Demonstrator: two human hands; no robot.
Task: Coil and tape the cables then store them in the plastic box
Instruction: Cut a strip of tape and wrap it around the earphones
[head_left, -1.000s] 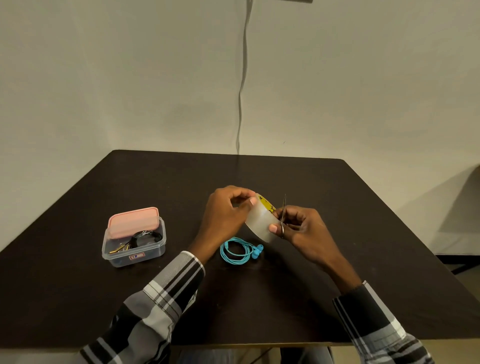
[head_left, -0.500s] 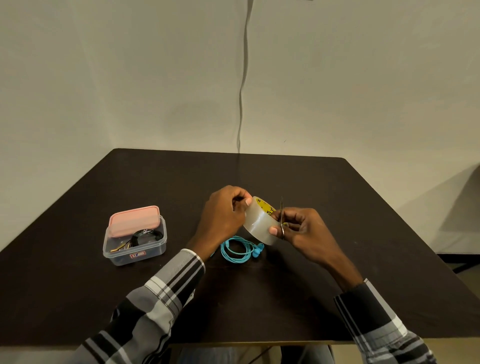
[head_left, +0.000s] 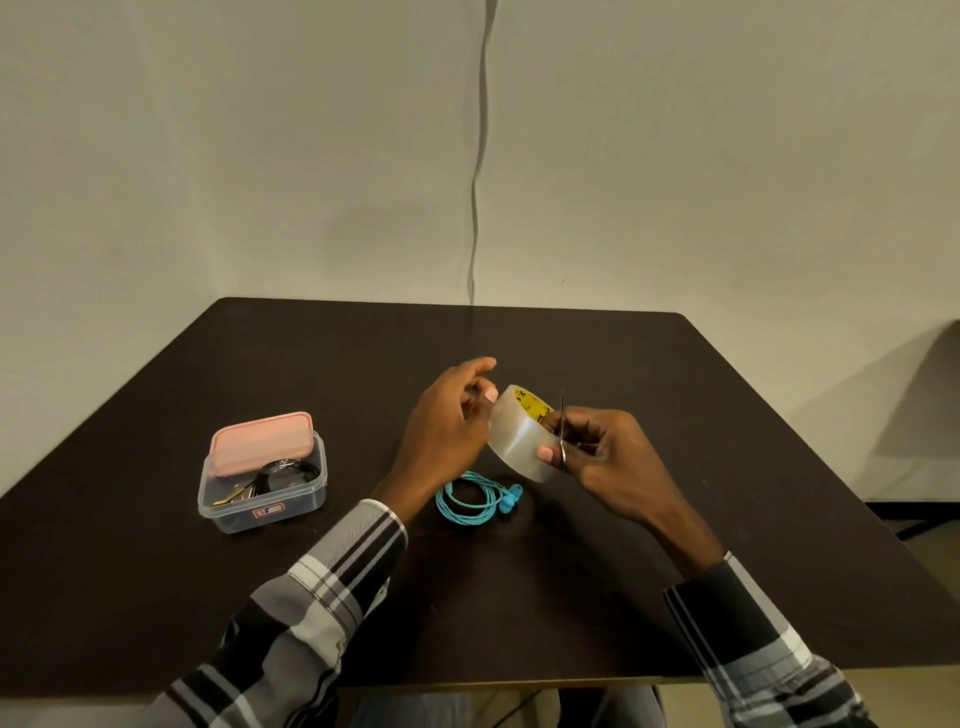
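The right hand (head_left: 602, 452) is gripping the tape roll (head_left: 517, 434) above the bench (head_left: 675, 415), thumb pressing on the roll's clear outer band and the other fingers curling behind it, and the same hand is also holding a thin metal tool, seemingly small scissors (head_left: 562, 434), standing nearly upright against the roll's right edge. The left hand (head_left: 449, 415) is hovering at the roll's left side, its fingers loosely spread and one fingertip touching or almost touching the tape surface; it is grasping nothing that can be made out, and whether a free tape end is lifting there is too fine to tell. The roll is tilting so that its yellow core is facing up and away from the person. Directly below the two hands, slightly toward the person, the blue earphone cable (head_left: 475, 499) is lying already coiled flat on the bench, its earbuds at the coil's right edge; the left hand is the nearer one to it, so a cut strip would likely be travelling straight down onto the loop. The plastic box (head_left: 262, 488) is sitting well apart to the left, its pink lid (head_left: 262, 441) resting askew over the far half, with a dark coiled cable inside.
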